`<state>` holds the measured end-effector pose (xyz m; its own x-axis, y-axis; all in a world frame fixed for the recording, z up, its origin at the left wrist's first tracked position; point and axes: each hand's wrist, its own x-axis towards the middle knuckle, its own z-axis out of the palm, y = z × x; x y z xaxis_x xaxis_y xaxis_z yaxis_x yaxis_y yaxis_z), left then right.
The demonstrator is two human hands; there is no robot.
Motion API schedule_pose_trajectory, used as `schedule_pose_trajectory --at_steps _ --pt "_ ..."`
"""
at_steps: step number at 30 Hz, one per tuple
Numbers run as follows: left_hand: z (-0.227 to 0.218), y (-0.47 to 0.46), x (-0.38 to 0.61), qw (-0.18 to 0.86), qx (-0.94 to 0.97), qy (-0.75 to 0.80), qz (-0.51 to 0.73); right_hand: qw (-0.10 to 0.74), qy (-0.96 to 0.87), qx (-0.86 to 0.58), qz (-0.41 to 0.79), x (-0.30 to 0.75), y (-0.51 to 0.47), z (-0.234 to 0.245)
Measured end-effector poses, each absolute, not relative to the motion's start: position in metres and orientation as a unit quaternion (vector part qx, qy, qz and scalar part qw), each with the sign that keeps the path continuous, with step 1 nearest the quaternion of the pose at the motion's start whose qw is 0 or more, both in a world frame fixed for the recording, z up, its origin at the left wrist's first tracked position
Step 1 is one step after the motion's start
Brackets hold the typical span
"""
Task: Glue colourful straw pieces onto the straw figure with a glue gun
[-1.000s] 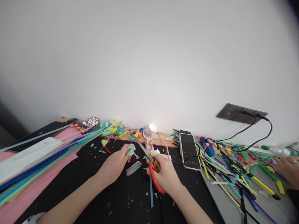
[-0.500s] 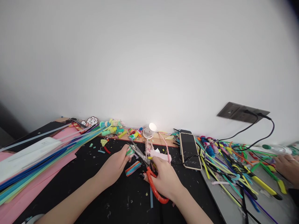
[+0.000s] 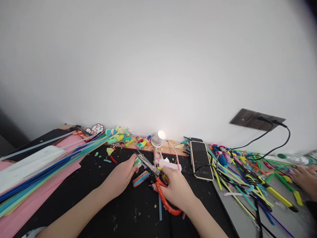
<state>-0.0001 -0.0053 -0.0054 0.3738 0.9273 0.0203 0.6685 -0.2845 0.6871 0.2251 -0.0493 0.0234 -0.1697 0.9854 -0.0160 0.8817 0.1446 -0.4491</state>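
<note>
My left hand (image 3: pixel 121 177) is closed round a small bundle of green and pink straw pieces (image 3: pixel 137 161), held just above the black mat (image 3: pixel 104 205). My right hand (image 3: pixel 177 190) grips red-handled scissors (image 3: pixel 158 185), fingers through the loops. The metal blades point up and left, and their tips meet the bundle in my left hand. A short striped straw bundle (image 3: pixel 141 178) lies on the mat between my hands.
Long coloured straws (image 3: pixel 49 165) fan out at left over pink paper (image 3: pixel 29 205). A phone (image 3: pixel 201 155) lies right of my hands, with a small white cup (image 3: pixel 158 138) near the wall. Tangled straws and cables (image 3: pixel 247 178) cover the grey board, where another person's hand (image 3: pixel 305 178) rests.
The scissors have swung down and left, their tips closing in on the bundle in my left hand. My right hand slid slightly toward me. The left hand barely moved.
</note>
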Motion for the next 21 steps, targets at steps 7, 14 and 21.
schedule_pose_trajectory --at_steps 7,14,21 --pt "-0.003 -0.005 0.001 0.292 0.775 0.516 0.218 0.139 -0.738 -0.633 0.188 0.225 -0.047 0.024" --pt "0.001 -0.006 0.002 0.289 0.775 0.518 0.216 0.139 -0.735 -0.64 0.173 0.223 -0.044 0.018" --pt "0.0 -0.006 0.001 0.285 0.766 0.538 0.205 0.178 -0.713 -0.658 0.163 0.221 -0.051 0.029"
